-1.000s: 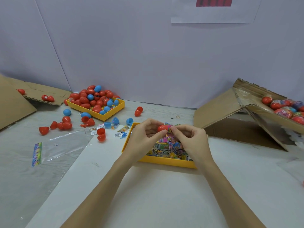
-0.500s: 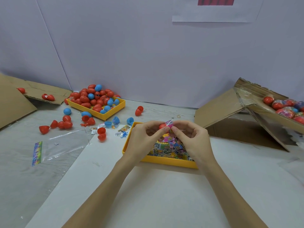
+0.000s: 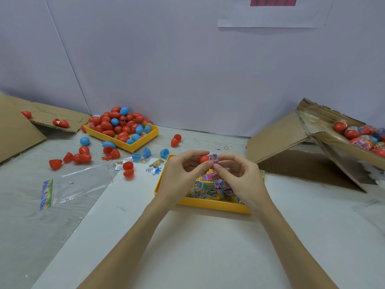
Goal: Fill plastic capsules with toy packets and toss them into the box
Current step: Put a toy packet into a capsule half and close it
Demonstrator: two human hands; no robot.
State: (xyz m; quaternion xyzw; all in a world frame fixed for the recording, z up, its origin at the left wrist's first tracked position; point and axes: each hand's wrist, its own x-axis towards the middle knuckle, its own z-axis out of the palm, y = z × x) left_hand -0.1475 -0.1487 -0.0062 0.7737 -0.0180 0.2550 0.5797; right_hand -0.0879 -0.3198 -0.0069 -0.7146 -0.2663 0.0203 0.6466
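Note:
My left hand [image 3: 180,177] pinches a red capsule half [image 3: 204,159] above the near yellow tray [image 3: 210,205], which holds several colourful toy packets [image 3: 214,189]. My right hand [image 3: 239,177] presses a pink toy packet [image 3: 213,158] against the capsule's open side. The packet sticks out of the capsule. At the right stands the tilted cardboard box [image 3: 291,140] with several filled capsules [image 3: 358,135] inside.
A second yellow tray [image 3: 133,146] heaped with red and blue capsules sits at the back left. Loose capsule halves [image 3: 80,156] and small packets lie scattered around it. A clear plastic bag [image 3: 68,184] lies at the left, flat cardboard [image 3: 18,130] at the far left.
Both hands have lifted the capsule a little. The pink packet now shows more clearly at the capsule's opening, pushed in by my right fingers.

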